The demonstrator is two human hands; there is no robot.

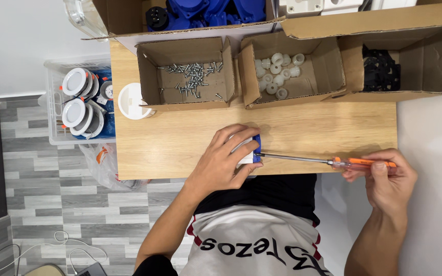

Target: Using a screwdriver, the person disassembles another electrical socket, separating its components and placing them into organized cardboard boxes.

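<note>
The left hand (224, 163) is closed over a small blue and white part (252, 151) and presses it down on the table (180, 138), near the front edge. The right hand (384, 176) grips the orange handle of a long screwdriver (328, 161). The shaft lies almost flat, and its tip touches the right side of the part, just beside the left fingertips (254, 134).

Behind the part, at the far edge of the table, stand three open boxes: one with screws (193, 75), one with white rings (277, 71), and one with black pieces (379, 71). A white round cap (133, 101) rests to the left of the screw box.

The danger, I think, is a slip. The shaft is long and the hand is far from the tip, so a small wobble could push the tip off and into the left fingers. Also, the part sits close to the front edge; a hard push could slide it or drop a loose screw to the floor.
</note>
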